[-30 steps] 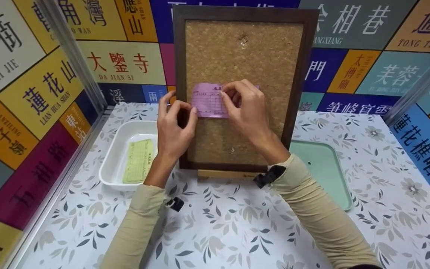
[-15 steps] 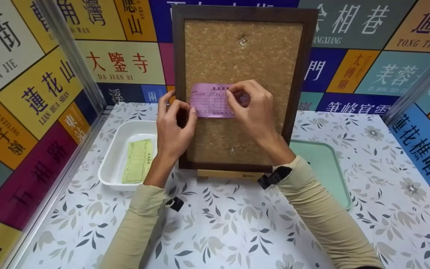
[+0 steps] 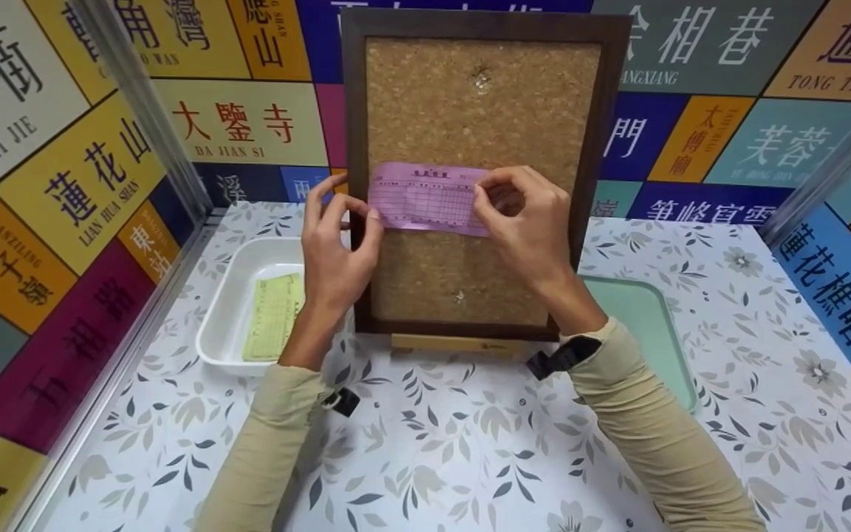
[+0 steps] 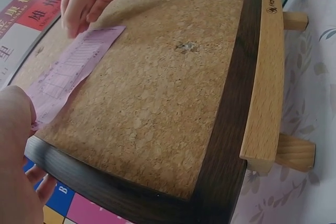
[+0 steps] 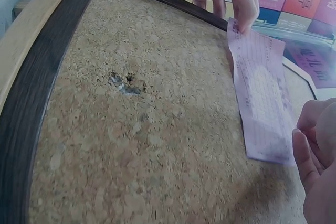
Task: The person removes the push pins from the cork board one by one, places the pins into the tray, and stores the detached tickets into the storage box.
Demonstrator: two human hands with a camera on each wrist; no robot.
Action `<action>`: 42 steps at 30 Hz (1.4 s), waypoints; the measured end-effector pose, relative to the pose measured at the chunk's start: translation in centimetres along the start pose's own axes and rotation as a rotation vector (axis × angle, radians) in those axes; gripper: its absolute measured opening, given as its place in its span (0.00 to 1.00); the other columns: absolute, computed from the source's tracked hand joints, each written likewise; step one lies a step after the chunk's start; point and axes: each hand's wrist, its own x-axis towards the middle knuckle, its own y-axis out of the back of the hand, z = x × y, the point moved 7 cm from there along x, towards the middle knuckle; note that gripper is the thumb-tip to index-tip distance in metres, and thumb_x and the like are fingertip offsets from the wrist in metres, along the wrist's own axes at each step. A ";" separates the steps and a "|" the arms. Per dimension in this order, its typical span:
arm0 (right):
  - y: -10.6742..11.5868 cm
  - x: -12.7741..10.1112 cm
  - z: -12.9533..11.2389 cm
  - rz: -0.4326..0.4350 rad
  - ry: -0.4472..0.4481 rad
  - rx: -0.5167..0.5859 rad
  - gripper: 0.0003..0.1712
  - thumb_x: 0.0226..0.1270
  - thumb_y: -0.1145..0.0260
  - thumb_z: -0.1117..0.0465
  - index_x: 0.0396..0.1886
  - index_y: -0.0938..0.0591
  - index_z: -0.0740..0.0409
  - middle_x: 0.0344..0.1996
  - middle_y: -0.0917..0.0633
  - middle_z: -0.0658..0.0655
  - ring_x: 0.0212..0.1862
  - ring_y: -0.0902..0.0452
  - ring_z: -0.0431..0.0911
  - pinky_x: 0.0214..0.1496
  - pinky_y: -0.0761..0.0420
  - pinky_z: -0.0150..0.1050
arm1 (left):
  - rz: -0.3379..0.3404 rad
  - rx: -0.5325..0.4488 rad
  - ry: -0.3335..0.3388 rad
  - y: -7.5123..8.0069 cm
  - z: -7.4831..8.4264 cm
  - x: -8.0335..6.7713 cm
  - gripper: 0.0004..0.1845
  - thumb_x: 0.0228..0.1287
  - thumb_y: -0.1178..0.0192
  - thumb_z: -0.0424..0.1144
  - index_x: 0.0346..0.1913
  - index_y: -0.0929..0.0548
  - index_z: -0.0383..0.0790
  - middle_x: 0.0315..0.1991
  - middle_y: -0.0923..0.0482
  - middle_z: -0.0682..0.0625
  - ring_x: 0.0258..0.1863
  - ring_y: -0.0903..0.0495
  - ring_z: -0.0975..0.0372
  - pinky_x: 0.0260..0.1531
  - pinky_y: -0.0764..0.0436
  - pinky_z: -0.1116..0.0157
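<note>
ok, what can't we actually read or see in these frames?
- Print on the pink slip: too small and blurred in every view.
- Slip's right end: hidden under the right hand, head view.
- Whether a pin holds the slip: hidden, no pin shows.
- Yellow slip in the white tray: text too small.
- Green tray: partly behind the cork board.

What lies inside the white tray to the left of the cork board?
A yellow-green printed slip lies flat in the white tray. The left hand and forearm cover the tray's right edge.
</note>
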 end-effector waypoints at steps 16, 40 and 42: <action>5.8 -1.6 -1.2 0.129 -0.021 0.008 0.03 0.66 0.24 0.73 0.37 0.11 0.70 0.28 0.10 0.62 0.27 0.18 0.39 0.31 0.22 0.23 | 0.034 -0.015 0.000 1.4 0.2 -0.1 0.07 0.74 0.33 0.41 0.40 0.15 0.40 0.70 0.23 0.49 0.72 0.26 0.60 0.52 0.15 0.57; 11.3 -4.8 2.5 0.186 -0.187 -0.065 0.09 0.71 0.26 0.68 0.44 0.11 0.71 0.37 0.09 0.64 0.32 0.17 0.34 0.34 0.23 0.24 | 0.088 -0.135 -0.010 3.7 -0.7 -0.2 0.08 0.77 0.33 0.37 0.45 0.14 0.34 0.38 0.09 0.47 0.37 0.10 0.62 0.45 0.12 0.68; 11.7 -5.1 2.9 0.190 -0.205 -0.073 0.09 0.71 0.26 0.68 0.45 0.11 0.70 0.37 0.09 0.64 0.32 0.17 0.34 0.34 0.23 0.24 | 0.100 -0.150 -0.006 3.9 -0.7 -0.2 0.07 0.76 0.33 0.35 0.45 0.14 0.32 0.38 0.08 0.45 0.36 0.09 0.59 0.45 0.12 0.69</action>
